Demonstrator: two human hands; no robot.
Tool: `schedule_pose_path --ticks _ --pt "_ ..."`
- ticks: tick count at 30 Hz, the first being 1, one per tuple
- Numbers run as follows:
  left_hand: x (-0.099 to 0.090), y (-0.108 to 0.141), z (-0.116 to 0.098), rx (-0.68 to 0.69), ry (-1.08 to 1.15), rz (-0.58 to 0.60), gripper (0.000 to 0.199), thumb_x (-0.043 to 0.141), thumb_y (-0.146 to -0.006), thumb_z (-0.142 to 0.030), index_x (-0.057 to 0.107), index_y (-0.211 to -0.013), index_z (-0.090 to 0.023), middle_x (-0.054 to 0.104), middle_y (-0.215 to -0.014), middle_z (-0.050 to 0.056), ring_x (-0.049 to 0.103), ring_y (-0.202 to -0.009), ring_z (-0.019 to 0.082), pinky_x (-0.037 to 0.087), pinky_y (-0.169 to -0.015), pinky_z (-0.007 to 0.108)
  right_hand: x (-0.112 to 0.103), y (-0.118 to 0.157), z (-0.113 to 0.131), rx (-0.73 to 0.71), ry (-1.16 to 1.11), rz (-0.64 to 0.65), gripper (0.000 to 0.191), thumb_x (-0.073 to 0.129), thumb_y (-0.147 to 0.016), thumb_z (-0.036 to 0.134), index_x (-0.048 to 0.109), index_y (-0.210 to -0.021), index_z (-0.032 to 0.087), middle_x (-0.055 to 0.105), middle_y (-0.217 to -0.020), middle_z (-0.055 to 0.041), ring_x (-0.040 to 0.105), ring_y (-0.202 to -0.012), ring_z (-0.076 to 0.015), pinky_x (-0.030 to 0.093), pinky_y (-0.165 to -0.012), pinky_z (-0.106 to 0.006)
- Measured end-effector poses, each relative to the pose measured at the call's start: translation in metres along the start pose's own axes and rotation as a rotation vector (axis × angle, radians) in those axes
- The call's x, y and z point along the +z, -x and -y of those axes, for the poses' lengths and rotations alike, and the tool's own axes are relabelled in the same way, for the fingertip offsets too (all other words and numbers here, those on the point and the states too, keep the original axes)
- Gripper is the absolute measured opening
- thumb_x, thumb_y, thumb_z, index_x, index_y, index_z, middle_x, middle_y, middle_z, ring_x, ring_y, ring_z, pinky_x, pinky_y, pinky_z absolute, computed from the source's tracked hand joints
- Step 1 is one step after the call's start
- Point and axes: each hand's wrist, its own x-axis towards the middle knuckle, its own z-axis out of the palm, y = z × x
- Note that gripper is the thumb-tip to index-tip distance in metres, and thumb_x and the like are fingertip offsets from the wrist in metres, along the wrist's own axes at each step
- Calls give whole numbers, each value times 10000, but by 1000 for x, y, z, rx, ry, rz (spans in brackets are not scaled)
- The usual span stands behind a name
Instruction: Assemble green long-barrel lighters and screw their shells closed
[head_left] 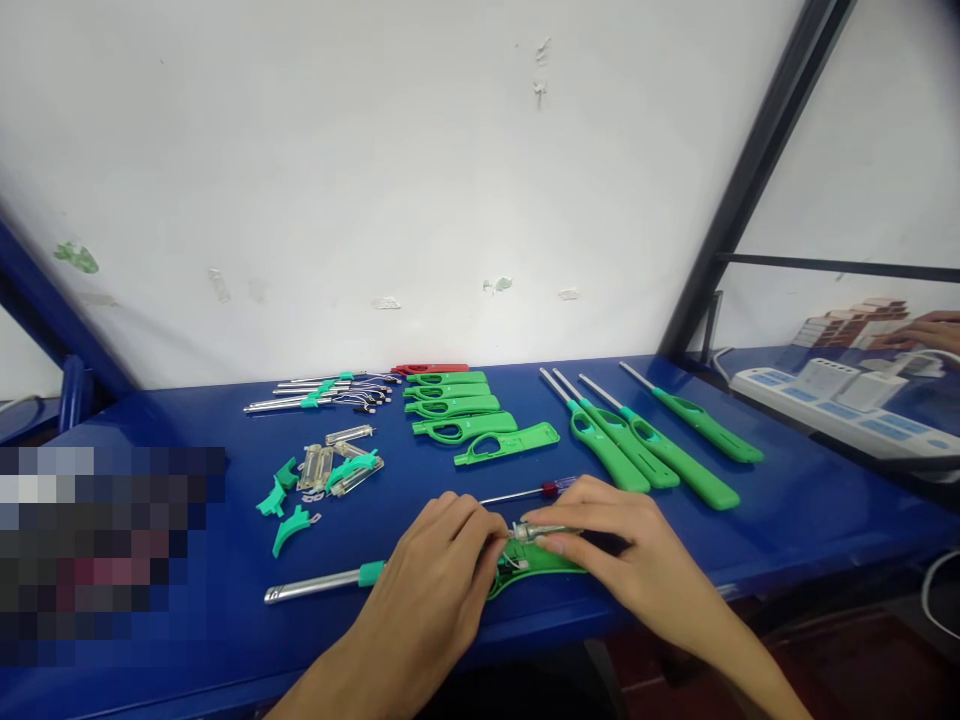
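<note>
A partly open green utility lighter (551, 560) lies at the table's front edge, its metal tube (315, 586) pointing left. My left hand (442, 560) is closed over the lighter's middle, hiding part of it, with fingertips by a white wire end. Between the thumb and fingers of my right hand (626, 530) is a small clear fuel tank (534, 531), held just above the green shell. The tank's valve end meets my left fingertips; whether they grip it is hidden. Behind my hands lies a screwdriver (525, 493) with a red and clear handle.
Finished-looking green lighters (660, 450) lie at right. Several green half shells (465, 427) and a red one (431, 369) sit at the back middle. Metal tubes with wires (315, 395), clear tanks (319, 467) and teal triggers (292, 527) lie left. A power strip (847, 400) stands beyond the frame.
</note>
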Motion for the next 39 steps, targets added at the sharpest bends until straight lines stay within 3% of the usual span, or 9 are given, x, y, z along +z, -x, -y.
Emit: schedule_pose_path --ticks 6,26,32,39 --pt "1 0 3 -28 -4 -32 134 539 -1077 -119 615 -1030 -220 683 -948 2 606 -824 222 482 -835 398 2 1 -1 -19 27 -52 159 747 -1014 302 839 -1137 347 797 -968 11 705 -917 -189 541 -877 -330" --pt "1 -1 0 19 55 -35 139 531 -1071 -99 608 -1013 -199 671 -928 15 581 -804 208 500 -752 356 0 2 -3 -95 6 -37 219 777 -987 248 836 -1174 345 792 -928 15 701 -857 -176 565 -775 -296" --pt "0 -2 1 1 67 -33 135 535 -1077 -112 620 -1051 -213 694 -960 12 606 -830 215 510 -756 357 -1 2 -1 -45 41 -60 173 748 -1009 263 827 -1130 359 811 -999 28 727 -931 -181 561 -855 -299" --pt "-5 2 -4 -26 50 -25 185 507 -1074 -121 600 -1172 -248 697 -1070 27 631 -943 245 533 -862 422 -2 1 1 62 103 -48 145 655 -1068 356 797 -1096 349 798 -1043 30 718 -989 -187 534 -899 -311"
